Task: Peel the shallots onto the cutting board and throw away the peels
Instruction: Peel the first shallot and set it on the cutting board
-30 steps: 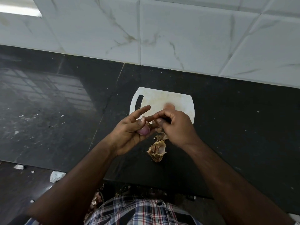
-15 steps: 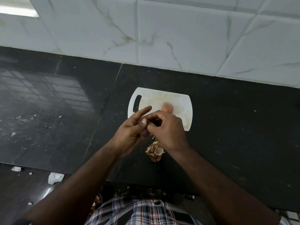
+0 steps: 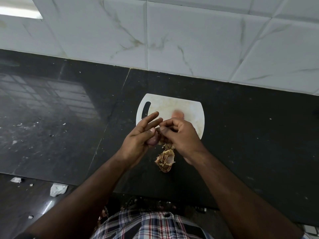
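A small white cutting board (image 3: 191,109) with a handle slot lies on the black counter. A peeled pinkish shallot (image 3: 177,114) rests on it, partly behind my fingers. My left hand (image 3: 139,137) grips another purplish shallot (image 3: 152,140) between thumb and palm, two fingers stretched out. My right hand (image 3: 181,135) pinches a strip of dry skin at that shallot's tip. A pile of brown peels (image 3: 165,160) lies on the counter just below both hands.
The black stone counter (image 3: 250,135) runs to a white tiled wall (image 3: 172,40) behind. White scraps (image 3: 57,189) lie on the dark floor at lower left. The counter's front edge sits close to my checked shirt (image 3: 150,225).
My hands have stayed together over the board's near edge, and my right fingers have shifted their pinch on the skin. More of the purplish shallot shows than half a second ago.
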Demonstrator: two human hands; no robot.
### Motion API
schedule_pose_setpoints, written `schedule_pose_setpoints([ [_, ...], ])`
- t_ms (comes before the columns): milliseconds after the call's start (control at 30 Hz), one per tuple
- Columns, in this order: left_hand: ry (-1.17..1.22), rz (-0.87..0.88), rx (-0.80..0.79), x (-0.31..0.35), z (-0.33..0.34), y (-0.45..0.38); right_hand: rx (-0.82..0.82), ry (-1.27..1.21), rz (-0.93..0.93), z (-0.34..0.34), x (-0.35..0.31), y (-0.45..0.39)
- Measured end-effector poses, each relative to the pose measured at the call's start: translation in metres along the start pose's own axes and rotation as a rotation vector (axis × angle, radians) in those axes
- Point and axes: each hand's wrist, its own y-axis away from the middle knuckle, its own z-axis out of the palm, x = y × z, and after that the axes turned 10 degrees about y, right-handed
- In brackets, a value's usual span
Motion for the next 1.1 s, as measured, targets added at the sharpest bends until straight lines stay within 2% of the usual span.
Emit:
schedule_pose_setpoints([
  [67,-0.008,0.004,-0.010,0.000,-0.001,-0.001,-0.039,0.016,-0.028,-0.001,-0.001,0.001],
  [300,-0.072,0.032,-0.028,-0.002,0.003,-0.001,0.103,0.213,-0.144,0.006,-0.003,0.003],
  [500,-0.027,0.043,0.025,-0.001,0.003,0.002,0.106,0.142,-0.057,0.001,0.004,-0.001],
  [733,0.168,-0.017,0.148,0.002,-0.005,0.002,0.086,0.288,-0.028,-0.012,0.025,0.009],
  [867,0.223,-0.072,0.183,0.001,-0.008,-0.001,-0.006,0.311,0.002,-0.010,0.032,0.014],
  [1000,0.213,-0.102,0.167,0.001,-0.009,-0.002,0.006,0.292,-0.107,-0.010,0.014,0.013],
  [1100,0.128,-0.107,0.126,0.001,-0.006,-0.002,-0.093,0.472,-0.210,-0.006,-0.006,0.008],
])
